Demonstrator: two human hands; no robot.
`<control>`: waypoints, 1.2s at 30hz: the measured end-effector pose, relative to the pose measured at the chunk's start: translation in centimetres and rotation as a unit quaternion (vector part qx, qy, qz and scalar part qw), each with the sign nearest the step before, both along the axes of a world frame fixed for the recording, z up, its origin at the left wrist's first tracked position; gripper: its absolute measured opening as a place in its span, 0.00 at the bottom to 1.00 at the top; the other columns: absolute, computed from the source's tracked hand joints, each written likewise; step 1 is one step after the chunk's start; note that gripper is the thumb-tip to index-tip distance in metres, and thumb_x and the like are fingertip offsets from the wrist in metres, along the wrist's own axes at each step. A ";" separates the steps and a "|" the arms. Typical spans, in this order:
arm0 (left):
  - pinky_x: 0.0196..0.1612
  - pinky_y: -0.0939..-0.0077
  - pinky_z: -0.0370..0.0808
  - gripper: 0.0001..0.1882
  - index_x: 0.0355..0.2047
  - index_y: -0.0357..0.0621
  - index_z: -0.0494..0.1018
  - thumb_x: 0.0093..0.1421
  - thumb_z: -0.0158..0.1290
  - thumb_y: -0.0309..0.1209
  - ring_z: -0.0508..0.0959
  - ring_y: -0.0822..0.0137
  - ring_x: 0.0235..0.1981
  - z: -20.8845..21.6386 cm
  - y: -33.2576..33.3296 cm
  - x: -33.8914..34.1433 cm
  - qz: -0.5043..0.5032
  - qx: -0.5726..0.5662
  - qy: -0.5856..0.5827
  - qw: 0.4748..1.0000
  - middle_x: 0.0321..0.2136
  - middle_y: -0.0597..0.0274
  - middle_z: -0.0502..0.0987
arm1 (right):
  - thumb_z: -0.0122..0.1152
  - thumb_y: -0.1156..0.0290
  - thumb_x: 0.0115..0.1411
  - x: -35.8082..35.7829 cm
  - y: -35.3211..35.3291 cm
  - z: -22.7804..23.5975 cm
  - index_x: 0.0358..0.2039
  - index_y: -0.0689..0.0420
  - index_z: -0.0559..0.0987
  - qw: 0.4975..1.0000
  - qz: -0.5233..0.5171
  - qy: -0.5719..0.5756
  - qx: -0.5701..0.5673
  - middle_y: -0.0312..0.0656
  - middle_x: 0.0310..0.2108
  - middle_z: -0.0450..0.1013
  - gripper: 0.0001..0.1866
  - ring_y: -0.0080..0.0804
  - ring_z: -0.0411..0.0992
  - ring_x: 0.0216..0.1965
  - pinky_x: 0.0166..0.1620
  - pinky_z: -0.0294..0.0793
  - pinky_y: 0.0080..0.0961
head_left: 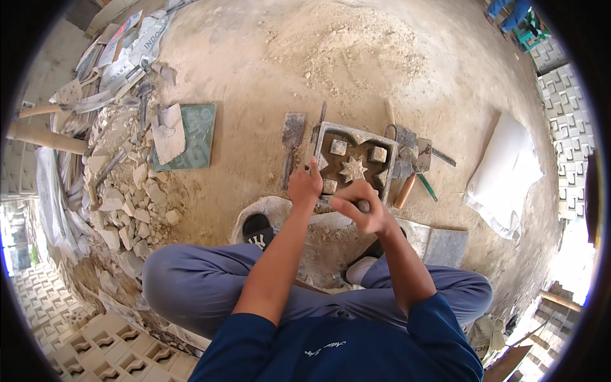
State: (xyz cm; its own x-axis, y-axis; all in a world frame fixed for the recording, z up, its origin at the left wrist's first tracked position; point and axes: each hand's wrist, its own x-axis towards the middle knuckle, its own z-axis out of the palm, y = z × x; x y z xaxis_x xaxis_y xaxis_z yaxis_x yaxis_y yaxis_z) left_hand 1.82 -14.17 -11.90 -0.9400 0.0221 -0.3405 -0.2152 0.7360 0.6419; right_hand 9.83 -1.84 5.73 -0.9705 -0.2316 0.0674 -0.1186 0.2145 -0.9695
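Observation:
On the ground in front of me is a square metal mould (358,135) with a star-shaped block (352,169) in its middle and smaller square blocks around it. My left hand (305,183) grips the near left side of the mould, thumb up along the edge. At the near side, my right hand (360,207) is closed round a tool handle (363,205). Only the rounded end of the handle shows; the tool's working end is hidden by the hand. A flat-bladed scraper (293,130) lies left of the mould, and a narrow metal bar (323,113) lies along its left side.
Several trowels and scrapers, one with a wooden handle (405,191), lie right of the mould. A trowel (168,134) rests on a green board (198,137). Broken rubble (130,210) is heaped at left, a white sack (506,175) lies at right, and loose powder (356,51) is spread beyond.

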 end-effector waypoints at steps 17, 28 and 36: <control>0.42 0.41 0.72 0.34 0.33 0.38 0.78 0.70 0.34 0.56 0.77 0.33 0.38 -0.3 0.4 0.0 0.021 0.011 0.076 0.997 0.33 0.36 0.79 | 0.45 0.54 0.71 0.1 -1.6 -1.5 0.12 0.58 0.57 0.983 -0.061 0.060 -0.165 0.36 0.10 0.53 0.32 0.33 0.54 0.11 0.18 0.51 0.31; 0.45 0.42 0.75 0.35 0.41 0.40 0.80 0.70 0.33 0.57 0.80 0.37 0.41 0.5 0.1 -0.4 0.031 -0.013 -0.015 0.999 0.36 0.39 0.81 | 0.40 0.46 0.72 0.8 -0.6 6.0 0.12 0.57 0.61 0.919 -0.203 0.045 -0.335 0.35 0.09 0.56 0.35 0.28 0.54 0.10 0.16 0.50 0.26; 0.45 0.41 0.73 0.31 0.36 0.41 0.79 0.73 0.32 0.51 0.78 0.35 0.40 0.6 -0.2 -0.1 0.050 0.023 -0.006 0.998 0.35 0.39 0.80 | 0.44 0.52 0.71 1.5 0.1 2.8 0.08 0.59 0.58 0.953 -0.164 0.139 -0.213 0.37 0.08 0.56 0.35 0.26 0.51 0.09 0.16 0.47 0.25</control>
State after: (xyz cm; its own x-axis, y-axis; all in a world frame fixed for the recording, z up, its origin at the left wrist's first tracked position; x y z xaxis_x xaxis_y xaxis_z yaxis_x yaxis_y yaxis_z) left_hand 1.70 -14.37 -11.28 -0.9339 -0.0551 -0.3533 -0.2942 0.6801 0.6716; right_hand 11.33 -1.76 8.57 -0.9168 0.1871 0.3527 -0.3781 -0.1227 -0.9176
